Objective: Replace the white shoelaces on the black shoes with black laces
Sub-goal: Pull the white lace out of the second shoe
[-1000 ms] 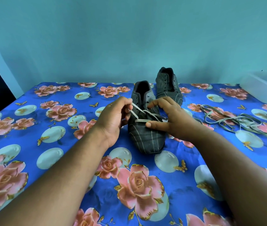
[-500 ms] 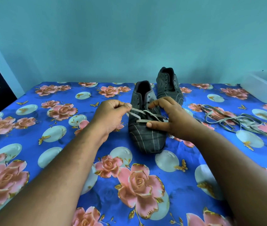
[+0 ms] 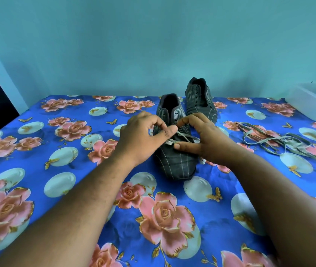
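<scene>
While the near shoe (image 3: 174, 158) lies toe toward us on the flowered cloth (image 3: 37, 170), we see its white lace (image 3: 184, 136) pinched by the left hand (image 3: 143, 139); the right hand (image 3: 205, 139) curls on the lace with its thumb pressing the upper. Behind stands the second shoe (image 3: 200, 101), unlaced. To the right lie loose laces (image 3: 272, 141) and a clear box (image 3: 313, 103).

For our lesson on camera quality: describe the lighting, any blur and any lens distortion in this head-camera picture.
Head view: soft, even light with a blue-green cast; faint shadows under the near shoe; wide-angle stretch makes both forearms balloon toward the bottom corners; the clear box at the right edge looks hazy.
</scene>
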`<state>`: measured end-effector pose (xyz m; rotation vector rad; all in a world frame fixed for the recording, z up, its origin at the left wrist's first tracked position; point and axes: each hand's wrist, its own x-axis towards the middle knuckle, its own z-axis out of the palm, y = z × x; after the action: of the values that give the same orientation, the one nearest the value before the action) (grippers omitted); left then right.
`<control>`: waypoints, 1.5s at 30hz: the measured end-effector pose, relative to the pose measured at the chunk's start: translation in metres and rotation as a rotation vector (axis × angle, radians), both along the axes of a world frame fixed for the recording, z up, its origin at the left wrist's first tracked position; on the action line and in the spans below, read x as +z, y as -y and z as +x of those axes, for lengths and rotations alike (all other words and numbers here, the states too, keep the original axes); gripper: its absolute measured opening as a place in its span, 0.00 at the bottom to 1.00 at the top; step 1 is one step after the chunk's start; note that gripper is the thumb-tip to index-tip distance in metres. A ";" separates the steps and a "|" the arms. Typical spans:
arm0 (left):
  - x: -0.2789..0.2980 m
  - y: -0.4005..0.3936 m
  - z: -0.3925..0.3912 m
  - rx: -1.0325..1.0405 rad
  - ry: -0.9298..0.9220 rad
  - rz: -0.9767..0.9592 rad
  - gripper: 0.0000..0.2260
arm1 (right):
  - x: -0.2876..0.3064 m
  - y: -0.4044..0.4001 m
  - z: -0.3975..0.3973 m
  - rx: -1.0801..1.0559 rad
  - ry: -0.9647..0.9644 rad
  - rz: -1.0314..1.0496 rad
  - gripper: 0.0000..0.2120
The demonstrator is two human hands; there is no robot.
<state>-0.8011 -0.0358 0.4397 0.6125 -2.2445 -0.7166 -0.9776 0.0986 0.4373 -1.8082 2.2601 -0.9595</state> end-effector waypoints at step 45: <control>-0.011 0.031 0.001 0.038 -0.111 -0.007 0.20 | 0.000 0.000 0.000 -0.005 0.004 -0.007 0.34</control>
<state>-0.7996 -0.0664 0.4287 0.5962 -2.1271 -0.7066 -0.9772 0.0983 0.4376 -1.8019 2.2630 -0.9719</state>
